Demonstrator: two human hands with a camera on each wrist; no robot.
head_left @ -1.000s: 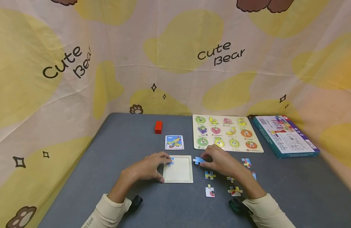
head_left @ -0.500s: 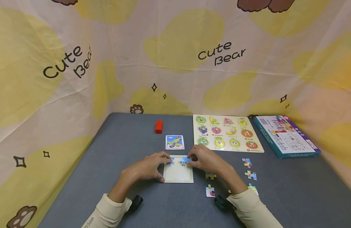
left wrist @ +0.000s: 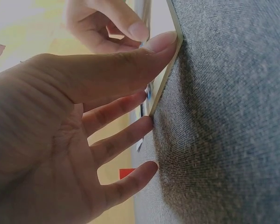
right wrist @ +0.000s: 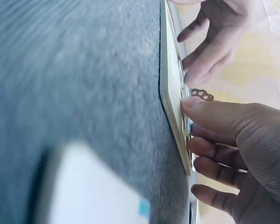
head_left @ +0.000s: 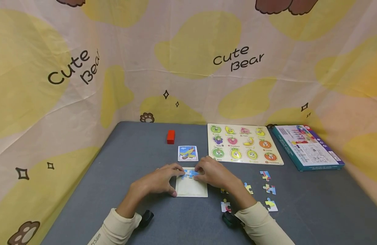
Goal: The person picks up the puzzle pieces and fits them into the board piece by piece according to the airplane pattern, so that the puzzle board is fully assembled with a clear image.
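A pale square puzzle tray (head_left: pixel 191 189) lies on the grey table. My left hand (head_left: pixel 157 178) rests along its left side, the thumb on the near corner and a fingertip by a blue puzzle piece at the far left corner. In the left wrist view, the left hand's fingers (left wrist: pixel 116 144) are fairly straight and spread against the tray edge. My right hand (head_left: pixel 215 174) pinches another blue jigsaw piece (head_left: pixel 192 173) at the tray's far side, against the first piece. The right wrist view shows the right thumb and fingers at the tray's edge, partly hiding that piece.
Several loose jigsaw pieces (head_left: pixel 270 205) lie right of the tray, some hidden by the right forearm. Beyond the tray are an airplane picture card (head_left: pixel 188 153) and a red block (head_left: pixel 171 137). A fruit board (head_left: pixel 243 144) and a box (head_left: pixel 308 146) stand at the back right.
My right hand has carried the blue jigsaw piece left from beside the tray into its far side, up against the other piece. The left hand has stayed in place.
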